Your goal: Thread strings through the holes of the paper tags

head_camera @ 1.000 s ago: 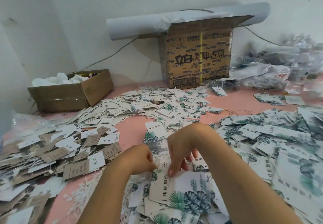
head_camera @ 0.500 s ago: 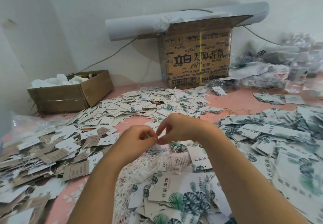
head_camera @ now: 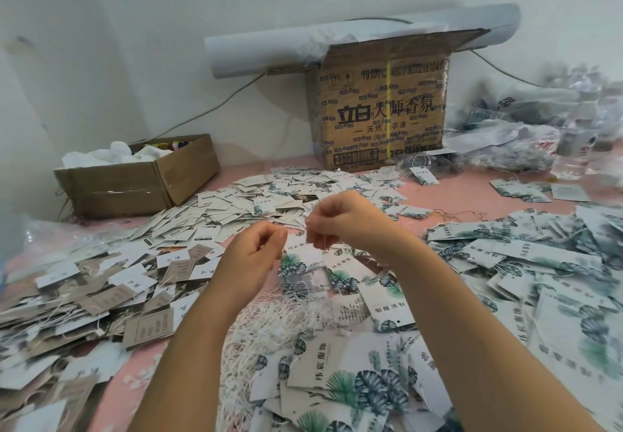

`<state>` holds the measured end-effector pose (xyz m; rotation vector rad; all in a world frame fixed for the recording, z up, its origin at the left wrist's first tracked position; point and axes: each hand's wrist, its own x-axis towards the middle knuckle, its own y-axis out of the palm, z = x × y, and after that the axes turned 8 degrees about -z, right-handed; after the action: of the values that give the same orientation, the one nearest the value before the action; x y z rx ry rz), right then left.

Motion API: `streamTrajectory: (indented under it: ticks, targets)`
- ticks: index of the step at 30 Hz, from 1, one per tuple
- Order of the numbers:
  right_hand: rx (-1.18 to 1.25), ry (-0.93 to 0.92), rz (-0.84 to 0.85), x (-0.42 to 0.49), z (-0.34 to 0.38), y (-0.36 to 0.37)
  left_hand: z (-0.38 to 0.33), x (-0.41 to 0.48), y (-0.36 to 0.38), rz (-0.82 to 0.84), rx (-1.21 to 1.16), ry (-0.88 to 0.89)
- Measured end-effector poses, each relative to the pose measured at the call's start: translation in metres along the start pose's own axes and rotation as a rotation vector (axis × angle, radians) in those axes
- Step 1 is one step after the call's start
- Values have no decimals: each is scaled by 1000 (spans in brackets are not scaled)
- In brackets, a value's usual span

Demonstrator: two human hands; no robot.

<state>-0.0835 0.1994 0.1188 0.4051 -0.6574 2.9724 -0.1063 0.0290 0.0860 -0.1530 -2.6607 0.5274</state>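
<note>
My left hand (head_camera: 256,253) and my right hand (head_camera: 340,221) are raised above the table, a short gap between them. My right hand pinches a thin white string (head_camera: 324,246) that hangs down from its fingertips. The left hand's fingers are curled with thumb and forefinger together; whether they hold the string's other end I cannot tell. A tangle of white strings (head_camera: 269,327) lies under my forearms. White paper tags with green leaf prints (head_camera: 357,377) are heaped in front of me and to the right (head_camera: 539,263).
Brown and white tags (head_camera: 111,297) pile up on the left of the pink table (head_camera: 472,192). A low cardboard box (head_camera: 141,185) stands at back left, a tall printed carton (head_camera: 381,118) with a paper roll (head_camera: 269,54) against the wall. Plastic bags (head_camera: 526,141) crowd the back right.
Both hands rose from the leaf-print tags on the table, met in the air, then drew slightly apart. A string now hangs from my right fingertips.
</note>
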Motion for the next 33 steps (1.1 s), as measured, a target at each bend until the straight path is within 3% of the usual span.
streamTrajectory:
  ticks: [4,7,11,13,16,18,21,24,29,33]
  targets:
    - [121,115,-12,1,-3,-5,3,2,-2,-52,-95,-13]
    - [-111,123,17,1,-6,-7,6,3,-2,-91,-138,-18]
    - [-431,122,266,-1,-4,-7,6,2,0,-80,-182,18]
    - [-353,94,281,0,-5,0,5,2,4,-63,-161,49]
    - [13,46,258,0,-8,12,5,1,13,-64,-112,97]
    - [108,63,276,1,-15,17,10,0,17,-96,-130,101]
    - [-123,110,93,10,-33,21,28,-1,21,-180,-136,52]
    - [-459,71,-58,15,-50,22,49,-4,27,-212,21,31]
    - [-671,72,131,12,-64,36,75,-9,35,-133,257,-12]
    - [-761,63,84,11,-62,42,81,-10,36,-68,278,-25]
